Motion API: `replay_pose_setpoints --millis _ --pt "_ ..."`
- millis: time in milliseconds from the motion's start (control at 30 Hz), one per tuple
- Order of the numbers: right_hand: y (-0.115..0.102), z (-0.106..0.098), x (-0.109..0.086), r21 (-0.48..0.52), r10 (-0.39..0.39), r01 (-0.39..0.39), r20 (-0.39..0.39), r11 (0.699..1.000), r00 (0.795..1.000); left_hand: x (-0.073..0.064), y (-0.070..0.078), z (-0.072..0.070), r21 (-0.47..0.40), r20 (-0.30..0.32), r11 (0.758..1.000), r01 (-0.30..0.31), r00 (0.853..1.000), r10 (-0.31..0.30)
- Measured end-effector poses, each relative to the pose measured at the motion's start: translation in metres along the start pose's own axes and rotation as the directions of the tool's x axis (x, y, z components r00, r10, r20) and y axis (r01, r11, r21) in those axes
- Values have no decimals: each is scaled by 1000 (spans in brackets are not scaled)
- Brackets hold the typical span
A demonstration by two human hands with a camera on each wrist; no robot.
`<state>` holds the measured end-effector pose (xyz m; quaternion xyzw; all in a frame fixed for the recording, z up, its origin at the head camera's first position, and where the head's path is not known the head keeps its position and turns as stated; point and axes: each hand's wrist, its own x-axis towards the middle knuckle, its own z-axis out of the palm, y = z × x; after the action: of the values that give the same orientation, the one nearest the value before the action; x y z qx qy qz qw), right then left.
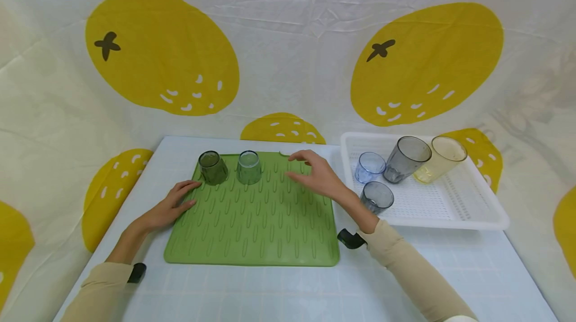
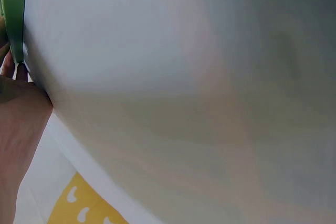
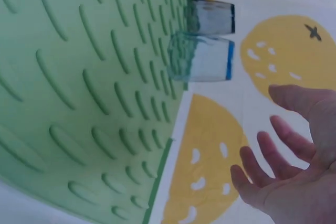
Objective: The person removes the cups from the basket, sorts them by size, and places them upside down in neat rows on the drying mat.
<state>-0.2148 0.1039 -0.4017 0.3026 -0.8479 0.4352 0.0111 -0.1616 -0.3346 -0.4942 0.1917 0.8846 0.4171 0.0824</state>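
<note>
My left hand (image 1: 165, 208) rests at the left edge of a green ribbed drying mat (image 1: 252, 247), its fingertips on the mat's rim. Only part of that hand shows in the left wrist view, beside the mat's edge. Over the mat's right side hovers my right hand (image 1: 318, 176), fingers and thumb spread apart with nothing between them. Two short glasses stand upside down along the mat's back: a dark smoky tumbler (image 1: 213, 168) near the left corner and a pale blue-green tumbler (image 1: 249, 168) just right of it.
A white plastic basket (image 1: 450, 223) sits right of the mat. Inside are a small blue glass (image 1: 371, 166), a short grey glass (image 1: 377, 197), a tall grey glass (image 1: 407, 159) and a tall yellow glass (image 1: 443, 159), the tall ones leaning. A patterned cloth (image 1: 292, 62) hangs behind.
</note>
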Motion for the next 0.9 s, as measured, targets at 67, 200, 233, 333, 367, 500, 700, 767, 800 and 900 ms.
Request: replay_pose_setpoints --millis 67,200,233,333,367,500,700,767,800,900 --pt "1 -4 -3 -8 4 -4 -10 1000 1000 0 0 0 -2 -1 1000 -2 1000 2" --pt "4 -14 -8 -14 16 -16 -32 1000 999 0 -1 0 -2 2 1000 -3 1000 3" --pt "5 -16 -9 -14 19 -19 -37 1000 999 0 -1 0 -3 2 1000 -3 1000 3" --pt "7 -24 -14 -14 18 -19 -61 1000 998 0 -1 0 -3 3 1000 -3 1000 3" --pt "8 -27 -16 -16 16 -18 -69 1000 997 1 -1 0 -5 2 1000 -3 1000 3" --pt "12 -38 -26 -15 17 -19 -97 1000 995 1 -2 0 -8 2 1000 -8 1000 8" --pt "20 -52 -41 -31 56 -61 -132 998 990 2 -2 0 -9 4 1000 -7 1000 7" --pt "22 -56 -46 -35 75 -81 -145 996 987 1 -2 0 -10 3 1000 -6 1000 6" --pt "23 -58 -48 -37 79 -85 -152 996 985 1 -2 0 -10 2 1000 -7 1000 7" --pt "26 -64 -57 -45 90 -99 -174 994 981 0 -1 1 -13 0 1000 -6 1000 6"
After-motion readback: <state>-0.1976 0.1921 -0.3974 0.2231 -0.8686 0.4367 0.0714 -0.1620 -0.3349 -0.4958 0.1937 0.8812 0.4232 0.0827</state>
